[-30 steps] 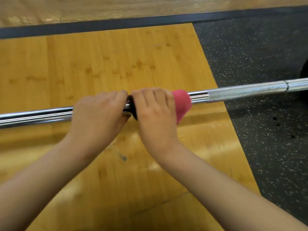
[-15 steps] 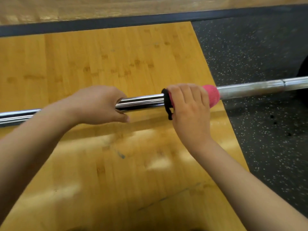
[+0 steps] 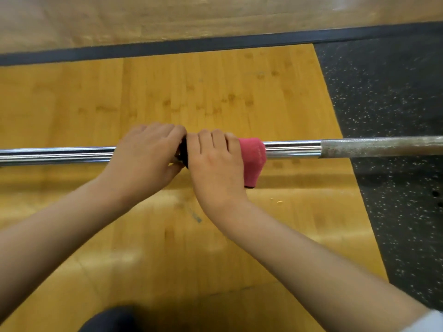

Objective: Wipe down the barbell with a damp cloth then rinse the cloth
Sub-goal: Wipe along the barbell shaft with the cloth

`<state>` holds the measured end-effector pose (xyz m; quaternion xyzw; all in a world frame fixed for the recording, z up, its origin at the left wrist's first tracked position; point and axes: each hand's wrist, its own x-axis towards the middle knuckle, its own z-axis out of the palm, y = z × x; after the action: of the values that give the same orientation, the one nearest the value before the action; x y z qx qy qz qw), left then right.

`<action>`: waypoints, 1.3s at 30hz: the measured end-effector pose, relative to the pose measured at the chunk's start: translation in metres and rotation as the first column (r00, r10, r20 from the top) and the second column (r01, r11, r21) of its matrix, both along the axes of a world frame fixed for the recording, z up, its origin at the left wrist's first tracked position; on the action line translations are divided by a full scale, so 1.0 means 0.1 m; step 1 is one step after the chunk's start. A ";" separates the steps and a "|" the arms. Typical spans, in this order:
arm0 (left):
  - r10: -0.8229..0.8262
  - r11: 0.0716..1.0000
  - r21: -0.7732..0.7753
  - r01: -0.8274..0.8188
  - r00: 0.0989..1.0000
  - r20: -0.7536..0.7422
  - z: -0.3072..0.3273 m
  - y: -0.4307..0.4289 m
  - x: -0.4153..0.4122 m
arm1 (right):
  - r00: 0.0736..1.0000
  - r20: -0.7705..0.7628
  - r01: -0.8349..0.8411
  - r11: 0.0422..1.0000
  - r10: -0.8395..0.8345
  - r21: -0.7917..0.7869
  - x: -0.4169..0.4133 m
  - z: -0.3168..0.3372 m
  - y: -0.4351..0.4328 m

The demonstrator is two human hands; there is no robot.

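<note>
Barbell (image 3: 292,148) runs level above the wooden floor (image 3: 215,92) in the head view. The right hand (image 3: 215,168) is curled round it, with the pink cloth (image 3: 254,156) wrapped beneath the fingers and poking out toward the dull rough stretch (image 3: 383,146). The left hand (image 3: 146,159) grips bare barbell, touching the right. Watch out: the cloth could snag and bunch on that rough stretch, and the barbell might roll if the left grip slackens.

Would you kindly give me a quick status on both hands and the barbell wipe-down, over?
Left hand gripping the shiny chrome barbell. Right hand wrapped round the pink cloth on the bar, beside the left. Nothing blocking the bar.
</note>
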<state>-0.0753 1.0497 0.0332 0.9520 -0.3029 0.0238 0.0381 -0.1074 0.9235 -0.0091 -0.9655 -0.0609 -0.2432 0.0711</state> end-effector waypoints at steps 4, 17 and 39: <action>0.018 0.995 0.103 -0.014 0.999 -0.035 0.18 0.26 -0.13 | 0.997 -0.002 -0.078 0.997 0.078 -0.018 0.02 0.04 -0.04; -0.141 0.982 0.119 0.149 0.987 -0.079 0.11 0.80 -0.33 | 0.986 -0.150 -0.105 0.979 0.079 -0.176 0.00 0.14 -0.26; -0.044 0.998 -0.039 0.045 0.999 0.016 -0.12 1.41 0.19 | 0.986 -0.072 -0.161 0.972 0.151 -0.169 0.20 0.16 1.10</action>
<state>-0.0566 1.1912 0.0207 0.9438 -0.3238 0.0360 0.0553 -0.0877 1.0339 0.0068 -0.9669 -0.1556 -0.2019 0.0068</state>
